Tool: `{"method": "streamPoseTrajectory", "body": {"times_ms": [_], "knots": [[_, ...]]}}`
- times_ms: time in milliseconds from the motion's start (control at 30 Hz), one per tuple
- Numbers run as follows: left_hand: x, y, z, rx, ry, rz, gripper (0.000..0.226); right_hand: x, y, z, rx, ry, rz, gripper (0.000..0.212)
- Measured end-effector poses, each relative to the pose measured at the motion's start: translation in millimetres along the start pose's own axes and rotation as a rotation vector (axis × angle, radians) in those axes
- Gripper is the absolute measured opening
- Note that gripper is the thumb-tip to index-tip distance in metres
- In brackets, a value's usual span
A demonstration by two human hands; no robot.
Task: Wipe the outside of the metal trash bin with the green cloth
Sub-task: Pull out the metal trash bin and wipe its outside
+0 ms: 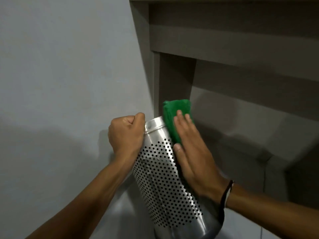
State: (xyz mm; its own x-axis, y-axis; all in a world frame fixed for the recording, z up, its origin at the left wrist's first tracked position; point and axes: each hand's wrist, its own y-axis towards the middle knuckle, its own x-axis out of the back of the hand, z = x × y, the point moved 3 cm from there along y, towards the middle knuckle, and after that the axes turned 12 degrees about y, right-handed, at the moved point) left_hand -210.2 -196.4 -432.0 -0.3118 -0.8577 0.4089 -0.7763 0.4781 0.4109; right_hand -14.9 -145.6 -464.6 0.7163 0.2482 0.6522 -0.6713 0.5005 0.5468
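Note:
The metal trash bin (164, 176) is a shiny cylinder with rows of small round holes, held tilted in front of me with its far end pointing up and away. My left hand (126, 133) is clenched on the bin's far rim at its left side. My right hand (191, 152) lies flat with fingers spread, pressing the folded green cloth (174, 114) against the bin's upper right side. The cloth sticks out beyond my fingertips, past the bin's far end.
A pale grey wall (60, 75) fills the left half. Brown-grey furniture (241, 75) with a recessed panel and ledges stands close on the right, just behind the cloth. A pale floor (126, 213) shows beneath the bin. A dark band circles my right wrist (226, 194).

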Motion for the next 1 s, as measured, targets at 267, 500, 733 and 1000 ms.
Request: {"method": "streamPoseTrajectory", "body": {"times_ms": [267, 500, 733, 1000], "knots": [[-13, -4, 1, 0.007, 0.009, 0.026, 0.052, 9, 10, -31, 0.006, -0.056, -0.006, 0.064], [-20, -10, -9, -0.028, 0.002, 0.039, 0.051, 30, 50, -30, 0.035, 0.004, -0.025, 0.055], [-26, -28, -18, -0.219, -0.001, 0.079, 0.052, 37, 50, -39, 0.100, -0.012, -0.121, 0.055], [-7, -8, -13, -0.710, 0.027, 0.134, 0.062, 63, 61, -39, 0.166, 0.080, -0.167, 0.062]]}}
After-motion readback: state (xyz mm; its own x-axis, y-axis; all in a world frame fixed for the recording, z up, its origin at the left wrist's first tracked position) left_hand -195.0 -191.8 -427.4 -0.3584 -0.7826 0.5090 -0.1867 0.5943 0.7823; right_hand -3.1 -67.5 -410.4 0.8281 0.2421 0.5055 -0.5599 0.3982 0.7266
